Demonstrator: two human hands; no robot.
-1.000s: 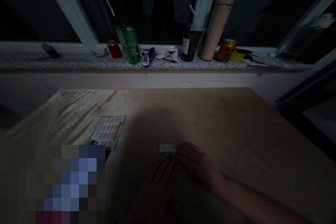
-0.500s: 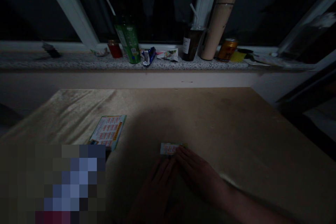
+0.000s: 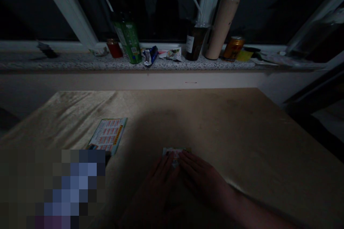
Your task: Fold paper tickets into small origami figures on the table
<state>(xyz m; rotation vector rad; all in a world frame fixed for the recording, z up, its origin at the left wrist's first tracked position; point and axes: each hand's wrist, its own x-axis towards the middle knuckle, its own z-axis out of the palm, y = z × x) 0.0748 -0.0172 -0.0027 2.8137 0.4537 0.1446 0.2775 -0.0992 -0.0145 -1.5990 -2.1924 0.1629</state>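
Note:
A small printed sheet of paper (image 3: 174,149), light with rows of red print, lies on the table in front of me. Over its left part, my left hand (image 3: 158,182) rests with fingers stretched out. My right hand (image 3: 199,171) lies across its right part, fingers extended and close together. The fingertips of both hands nearly meet at the middle of the sheet. The thumbs and the sheet's near edge are dark and partly hidden. To the left lies a larger printed sheet or card (image 3: 107,132) with similar red blocks.
The table (image 3: 220,118) has a tan cover, wrinkled at left. Behind it, a granite windowsill (image 3: 88,65) holds a green bottle (image 3: 131,43), a dark cup (image 3: 195,44) with a straw, a tall pink flask (image 3: 224,21), an orange can (image 3: 233,48) and wrappers. A pixelated patch hides the lower left.
My left hand has moved up onto the small sheet and now covers its left part. The right hand stays almost in place. The view has shifted slightly.

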